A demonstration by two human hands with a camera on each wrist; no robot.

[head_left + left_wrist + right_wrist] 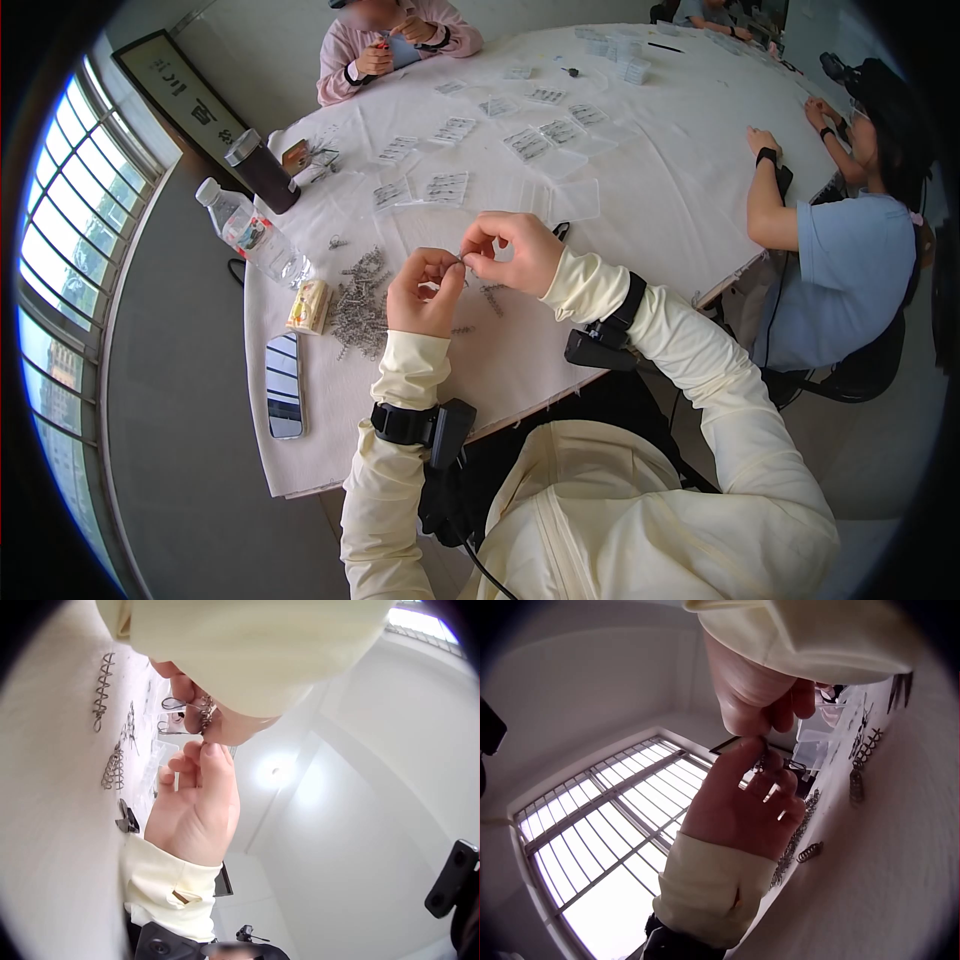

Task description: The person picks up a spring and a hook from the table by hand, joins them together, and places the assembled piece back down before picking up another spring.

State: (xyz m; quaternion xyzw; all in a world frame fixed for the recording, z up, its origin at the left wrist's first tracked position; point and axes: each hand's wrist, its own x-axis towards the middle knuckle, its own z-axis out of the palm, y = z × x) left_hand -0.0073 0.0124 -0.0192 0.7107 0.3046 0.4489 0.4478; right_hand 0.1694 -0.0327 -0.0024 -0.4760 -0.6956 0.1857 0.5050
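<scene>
In the head view, my left hand [424,297] and right hand [516,254] meet fingertip to fingertip over the near part of the table. Between the left thumb and fingers sits a small coiled wire spring [205,716], with a wire loop [174,705] sticking out in the left wrist view. My right thumb and fingers pinch at one end of it, and their tips cover that end. Left of the hands lies a heap of similar springs [362,312]. A few loose springs [493,298] lie on the cloth beneath the fingers.
A tissue pack [309,306], a phone [284,385], a plastic bottle [250,232] and a dark thermos [264,172] line the left side. Clear plastic cases [446,188] with small items spread across the white tablecloth [660,200]. Other people sit around the table.
</scene>
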